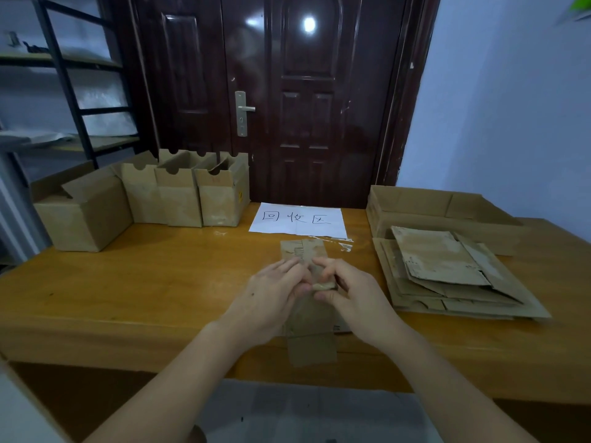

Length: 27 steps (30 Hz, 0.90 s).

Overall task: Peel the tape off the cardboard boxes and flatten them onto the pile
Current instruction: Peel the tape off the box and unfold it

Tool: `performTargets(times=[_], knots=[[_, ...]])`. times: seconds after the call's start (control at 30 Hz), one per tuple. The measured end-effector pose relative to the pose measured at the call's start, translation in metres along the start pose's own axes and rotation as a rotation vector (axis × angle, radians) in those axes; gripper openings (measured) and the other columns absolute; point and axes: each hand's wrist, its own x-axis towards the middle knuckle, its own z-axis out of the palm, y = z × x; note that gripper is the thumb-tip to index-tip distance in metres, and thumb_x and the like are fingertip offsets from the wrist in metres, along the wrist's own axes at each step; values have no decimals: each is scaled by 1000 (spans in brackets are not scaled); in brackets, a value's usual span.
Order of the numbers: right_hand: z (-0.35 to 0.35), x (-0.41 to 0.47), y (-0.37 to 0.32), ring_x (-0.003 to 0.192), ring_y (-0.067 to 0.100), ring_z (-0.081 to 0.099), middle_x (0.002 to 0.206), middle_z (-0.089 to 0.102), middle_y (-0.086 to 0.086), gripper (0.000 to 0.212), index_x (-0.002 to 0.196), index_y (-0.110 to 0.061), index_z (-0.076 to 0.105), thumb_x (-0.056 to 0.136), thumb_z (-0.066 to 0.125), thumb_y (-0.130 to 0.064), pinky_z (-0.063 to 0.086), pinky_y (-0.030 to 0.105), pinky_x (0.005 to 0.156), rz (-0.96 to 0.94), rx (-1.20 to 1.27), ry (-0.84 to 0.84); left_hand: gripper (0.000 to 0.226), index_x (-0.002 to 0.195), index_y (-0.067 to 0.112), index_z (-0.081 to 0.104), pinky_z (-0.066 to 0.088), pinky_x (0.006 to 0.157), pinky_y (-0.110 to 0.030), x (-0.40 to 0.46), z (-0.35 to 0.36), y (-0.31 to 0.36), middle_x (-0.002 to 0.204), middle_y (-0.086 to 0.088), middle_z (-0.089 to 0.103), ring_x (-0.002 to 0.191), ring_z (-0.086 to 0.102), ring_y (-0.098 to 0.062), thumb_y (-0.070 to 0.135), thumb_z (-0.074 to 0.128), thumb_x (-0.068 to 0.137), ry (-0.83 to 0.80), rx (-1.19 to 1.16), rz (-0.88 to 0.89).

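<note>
A flattened cardboard box (311, 345) lies lengthwise on the wooden table (144, 282) in front of me, its near flap hanging over the front edge. My left hand (271, 298) rests on the box with its fingers curled at the middle. My right hand (355, 295) pinches a small crumpled wad of tape (323, 286) between thumb and fingers, just above the box. To the right lies the pile of flattened boxes (447, 273). Several upright open boxes (179, 193) stand at the back left.
A white paper sign (299, 220) with handwriting lies at the back middle, with scraps of clear tape (343, 246) by its near right corner. A shallow open carton (431, 206) sits behind the pile. A dark door stands behind the table, a metal shelf at left.
</note>
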Motion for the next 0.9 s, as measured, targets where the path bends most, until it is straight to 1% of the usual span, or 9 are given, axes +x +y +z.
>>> performTargets(times=[0.1,0.2,0.37,0.47,0.53,0.6,0.7,0.8,0.9], knots=[[1,0,-1,139,0,43,144,50,-20,12,92,-22,60,93,71,-18,44,30,112,-10,30,15,44,117,35,58,18,120,-27,-2,-3,-2,150,12,51,146,21,3,62,28,101,-60,-64,-86],[1,-3,-2,139,-6,40,145,51,-20,9,88,-21,62,94,69,-22,39,24,112,-15,43,10,47,134,40,52,12,117,-25,-3,-10,1,146,26,37,142,10,9,65,36,98,-133,-76,-74],[1,-5,0,136,-18,33,146,44,-28,6,97,-29,68,98,63,-31,30,5,105,-2,39,-9,18,113,55,46,19,122,-30,0,-14,-2,152,20,41,148,15,3,64,38,100,-160,-108,-31],[4,-5,-2,139,-14,33,147,45,-25,23,121,-37,62,99,62,-31,32,4,105,16,100,2,14,102,52,47,27,121,-35,0,-7,-4,147,23,44,147,29,-4,59,35,104,-102,-114,-59],[4,-5,-3,140,-11,34,148,46,-22,28,125,-33,63,98,64,-28,34,8,108,17,121,-4,25,102,37,53,49,103,-38,0,-4,-4,128,22,61,124,55,-5,53,34,107,-16,-143,-64],[4,-4,-3,140,-9,36,147,48,-22,28,124,-29,65,96,67,-26,36,12,110,7,82,6,27,103,30,55,48,75,-33,2,-4,-4,100,17,62,95,58,-4,49,36,108,28,-174,-67],[3,0,-4,135,-9,41,145,51,-18,25,123,-26,68,98,64,-26,37,12,109,1,16,62,30,104,30,54,37,68,-17,7,-10,-1,93,19,58,90,55,0,56,39,103,-36,-174,-59],[0,8,-6,136,-3,43,148,52,-12,28,128,-26,67,102,59,-24,34,13,109,18,-41,68,28,104,35,50,36,62,-14,13,-15,-3,86,22,55,82,53,3,62,44,99,-96,-35,-66],[-1,15,-8,141,1,39,152,49,-10,35,140,-25,59,106,50,-26,35,24,117,12,-82,52,37,103,34,55,34,58,-14,24,-17,-8,79,16,58,71,53,-1,63,32,102,-38,115,0]])
